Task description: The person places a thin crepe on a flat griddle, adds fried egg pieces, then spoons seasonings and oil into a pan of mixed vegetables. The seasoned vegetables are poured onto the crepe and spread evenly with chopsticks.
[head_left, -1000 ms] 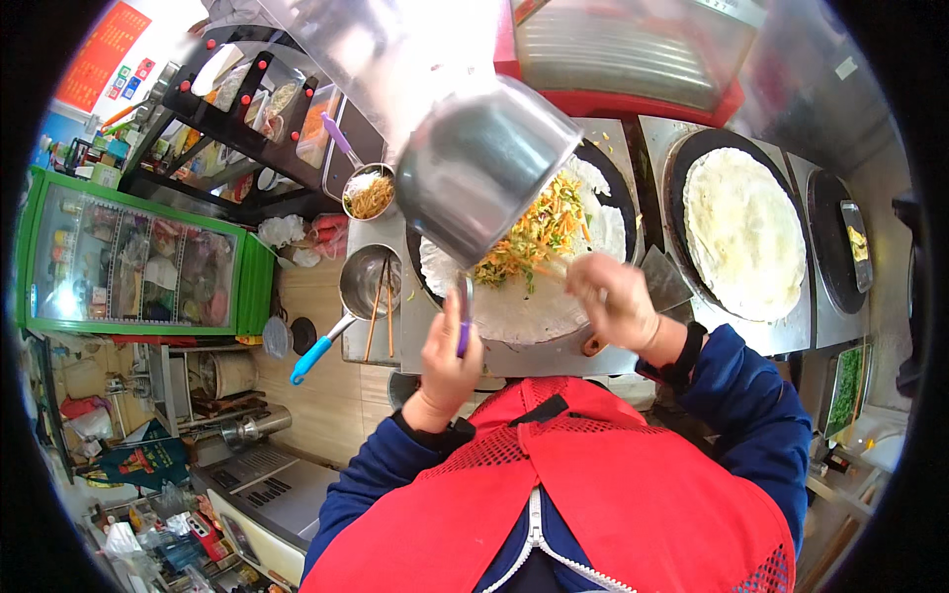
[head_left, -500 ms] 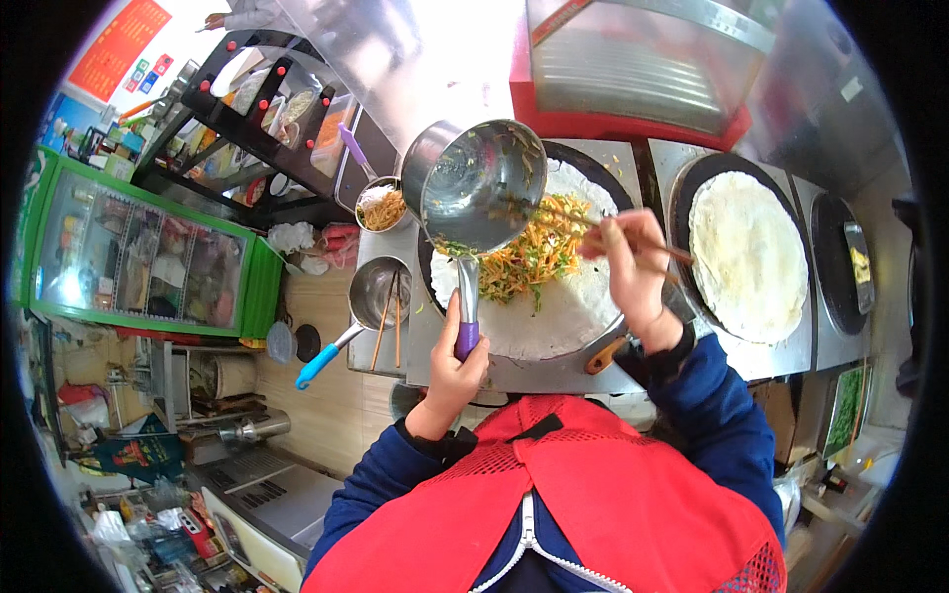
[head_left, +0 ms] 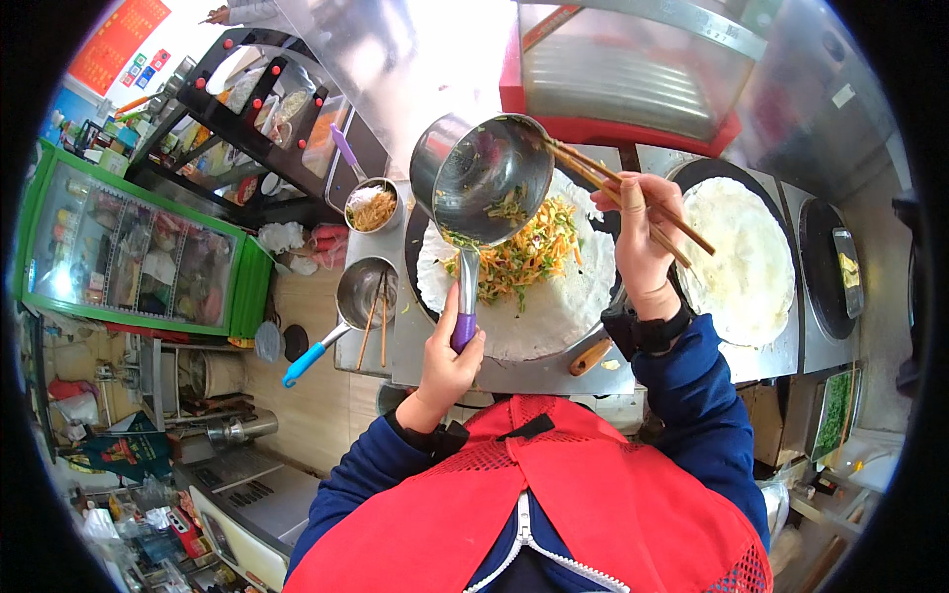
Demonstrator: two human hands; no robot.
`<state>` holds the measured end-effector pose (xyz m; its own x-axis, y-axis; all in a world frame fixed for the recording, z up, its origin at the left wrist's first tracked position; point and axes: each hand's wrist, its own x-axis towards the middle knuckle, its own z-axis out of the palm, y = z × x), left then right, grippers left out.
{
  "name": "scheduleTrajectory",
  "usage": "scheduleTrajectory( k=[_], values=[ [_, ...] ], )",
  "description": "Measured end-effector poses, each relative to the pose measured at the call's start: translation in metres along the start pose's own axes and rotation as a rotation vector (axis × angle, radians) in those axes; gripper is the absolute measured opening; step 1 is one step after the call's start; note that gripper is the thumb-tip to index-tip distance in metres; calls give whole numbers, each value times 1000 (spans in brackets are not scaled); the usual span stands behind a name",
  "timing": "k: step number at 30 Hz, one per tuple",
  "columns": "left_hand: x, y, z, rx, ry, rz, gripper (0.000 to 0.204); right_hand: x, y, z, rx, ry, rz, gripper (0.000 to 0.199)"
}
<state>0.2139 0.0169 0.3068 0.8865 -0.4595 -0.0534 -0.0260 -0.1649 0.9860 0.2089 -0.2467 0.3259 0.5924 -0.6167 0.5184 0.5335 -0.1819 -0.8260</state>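
Left hand [head_left: 447, 361] grips the tilted saucepan [head_left: 484, 178]; right hand [head_left: 638, 237] pinches chopsticks [head_left: 633, 193] at three o'clock; overtilting could dump filling beyond the crepe [head_left: 554, 306].

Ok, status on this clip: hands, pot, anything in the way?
Left hand grips tilted pot handle. Right hand holds chopsticks at pot. Vegetables on crepe. Nothing in the way.

I see the steel saucepan [head_left: 484, 183] tipped on its side above the round griddle [head_left: 435, 306], its open mouth facing me, a few vegetable shreds stuck inside; its purple-ended handle [head_left: 465, 321] runs down toward the griddle's near rim; the wooden chopsticks [head_left: 633, 198] reach slantwise into the pan's mouth from the griddle's right side; beneath the pan, shredded orange and green filling [head_left: 529, 255] lies heaped on the pale crepe [head_left: 554, 311] covering the griddle.
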Motion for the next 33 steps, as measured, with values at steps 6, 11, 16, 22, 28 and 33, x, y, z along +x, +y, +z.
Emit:
scheduleTrajectory(
  k=[6, 11, 16, 22, 28, 33],
  values=[
    [-1, -5, 6, -201, -106, -138, 77, 1, -13, 11, 46, 19, 308, 8],
    [5, -12, 11, 66, -124, -67, 72, 16, -39, 45, -416, -304, -306, 29],
    [-1, -8, -6, -39, -95, -187, 71, -21, -54, 37, -341, -930, -651, 26],
    [-14, -9, -13, 214, -21, -42, 69, -2, 4, -4, 132, -17, 267, 14],
    [-9, -9, -2, 322, 60, 199, 68, -16, 24, -22, 289, 176, 640, 19],
    [-8, -5, 8, 282, 42, 109, 68, -22, 32, -24, 527, 169, 511, 19]
  ],
)
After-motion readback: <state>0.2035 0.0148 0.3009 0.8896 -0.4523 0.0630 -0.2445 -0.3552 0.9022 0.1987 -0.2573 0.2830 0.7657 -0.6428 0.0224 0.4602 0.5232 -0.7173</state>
